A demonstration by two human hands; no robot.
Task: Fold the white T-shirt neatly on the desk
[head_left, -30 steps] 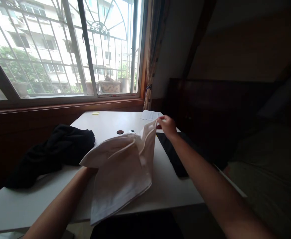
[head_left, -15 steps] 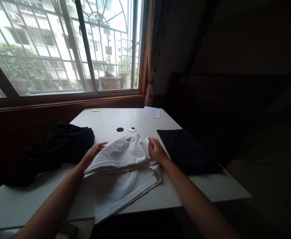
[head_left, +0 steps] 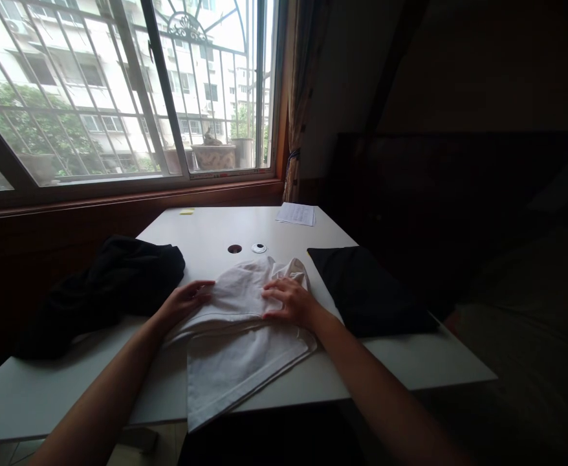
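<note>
A white garment, perhaps trousers [head_left: 250,369], lies partly folded in front of me, its lower corner hanging over the table's near edge. My left hand [head_left: 185,302] rests along the left side of the folded upper part, fingers stretched out. My right hand [head_left: 288,299] lies on top of the cloth at the right, palm down with its fingers spread. Behind that hand the fabric bunches up in loose creases. Neither hand grips the cloth.
The white table [head_left: 385,362] carries a crumpled black garment [head_left: 114,285] at left and a flat folded dark garment [head_left: 366,291] at right. Papers [head_left: 296,213], a yellow note [head_left: 187,211] and two cable holes, one dark [head_left: 234,248], one with a white cover [head_left: 259,248], are farther back.
My right hand has let go of the garment's far right edge and moved left onto its top. My left hand has shifted slightly inward over the cloth.
</note>
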